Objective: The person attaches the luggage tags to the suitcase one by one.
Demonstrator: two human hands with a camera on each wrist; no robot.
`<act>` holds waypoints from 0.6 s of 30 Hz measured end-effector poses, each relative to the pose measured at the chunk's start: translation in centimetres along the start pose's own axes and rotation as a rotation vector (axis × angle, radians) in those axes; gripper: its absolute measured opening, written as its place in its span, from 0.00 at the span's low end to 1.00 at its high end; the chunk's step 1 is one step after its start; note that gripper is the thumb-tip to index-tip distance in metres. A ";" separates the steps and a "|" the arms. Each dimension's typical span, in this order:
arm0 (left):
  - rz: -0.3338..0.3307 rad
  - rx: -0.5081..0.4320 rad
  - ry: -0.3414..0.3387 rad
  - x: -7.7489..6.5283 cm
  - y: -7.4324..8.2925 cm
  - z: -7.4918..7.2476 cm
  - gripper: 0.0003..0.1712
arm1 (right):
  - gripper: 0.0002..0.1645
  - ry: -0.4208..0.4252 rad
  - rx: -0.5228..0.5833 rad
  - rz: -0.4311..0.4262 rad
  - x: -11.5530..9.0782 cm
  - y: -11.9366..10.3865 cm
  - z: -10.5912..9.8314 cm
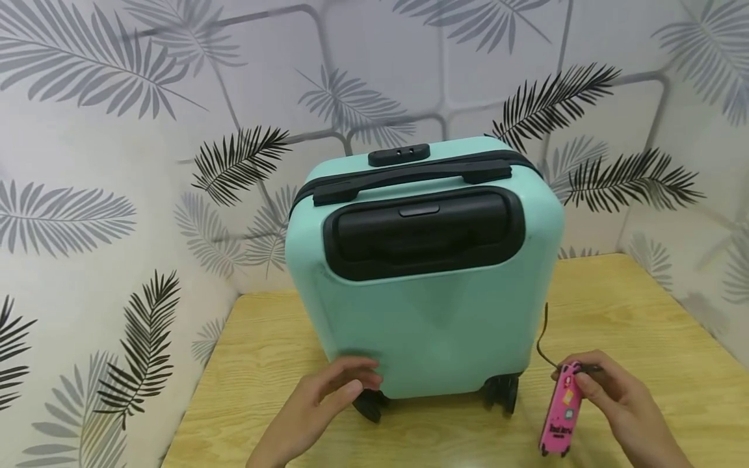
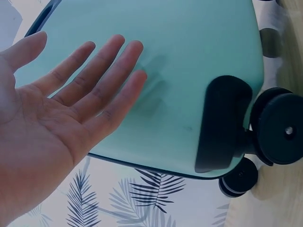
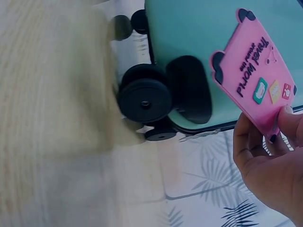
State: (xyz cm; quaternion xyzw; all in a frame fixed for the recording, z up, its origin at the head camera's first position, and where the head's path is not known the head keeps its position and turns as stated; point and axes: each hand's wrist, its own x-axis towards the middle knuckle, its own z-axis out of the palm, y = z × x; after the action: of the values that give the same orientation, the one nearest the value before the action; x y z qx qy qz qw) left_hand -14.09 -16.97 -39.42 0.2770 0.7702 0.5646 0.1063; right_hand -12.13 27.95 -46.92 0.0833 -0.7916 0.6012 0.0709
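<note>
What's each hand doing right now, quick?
Left hand: open, holding nothing, in front of the suitcase.
Right hand: closed, holding the pink tag at one end.

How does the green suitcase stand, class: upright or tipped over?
Upright: the head view shows the suitcase on its wheels on the table, carry handle at the top.
</note>
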 end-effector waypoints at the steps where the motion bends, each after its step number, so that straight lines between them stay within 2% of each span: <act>1: 0.007 0.001 -0.001 0.1 0.1 0.0 0.19 | 0.14 0.014 -0.009 -0.007 0.0 -0.2 -0.1; 7: 0.046 0.021 0.001 0.5 0.6 -0.1 0.19 | 0.17 0.054 -0.019 -0.049 -0.1 -2.1 -0.3; 14: 0.081 0.059 0.025 0.7 1.4 -0.3 0.19 | 0.14 0.109 0.146 -0.185 -0.2 -4.1 -0.2; 18: 0.102 0.068 0.025 0.7 1.9 -0.3 0.19 | 0.12 0.166 0.109 -0.241 -0.2 -5.5 -0.1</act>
State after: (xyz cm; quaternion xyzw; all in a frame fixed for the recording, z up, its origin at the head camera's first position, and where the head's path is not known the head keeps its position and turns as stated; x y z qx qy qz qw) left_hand -14.18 -16.43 -37.43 0.3123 0.7752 0.5460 0.0583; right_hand -10.76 26.66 -41.78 0.1315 -0.7334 0.6354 0.2029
